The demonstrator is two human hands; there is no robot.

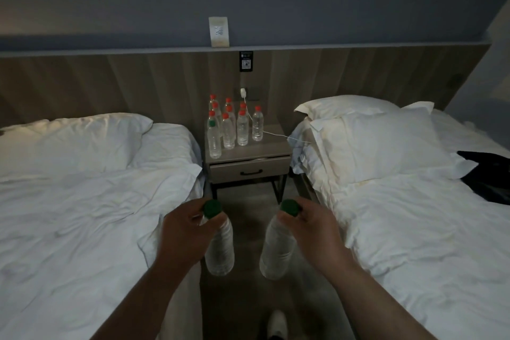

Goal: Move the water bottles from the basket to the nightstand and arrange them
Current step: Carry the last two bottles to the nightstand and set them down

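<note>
Head view: nightstand (249, 171) sits between left bed (82, 201) and right bed (414, 215).

Single wide-angle view from a camera worn on my head, facing forward and down the aisle between two beds. My left hand (182, 232) and right hand (317, 229) sit close to the lens at the near edge. The nightstand (265, 152) stands far, at centre, against the headboard wall (138, 83). The left bed (82, 215) and right bed (414, 215) fill the sides.
</note>
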